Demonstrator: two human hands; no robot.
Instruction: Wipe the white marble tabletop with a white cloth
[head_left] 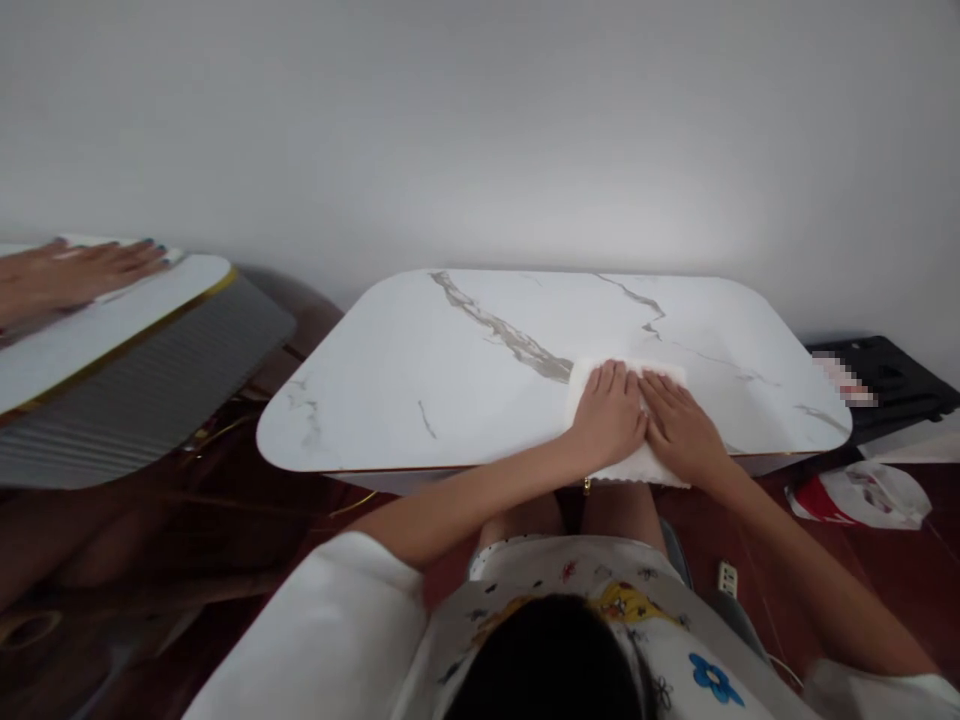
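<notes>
A white cloth (637,466) lies on the near right part of a white marble-patterned table (450,380), with its near edge hanging slightly over the table's front. My left hand (611,412) and my right hand (679,428) both rest flat on this cloth, side by side and touching, with fingers stretched out and pointing away from me. Neither hand grips anything. The cloth's middle is hidden under my hands.
Another white table (112,320) with a gold rim and ribbed side stands at the left; another person's hand (75,270) lies flat on it. A black object (892,385) sits at the right, and a plastic bag (870,495) and power strip (726,578) lie on the dark red floor.
</notes>
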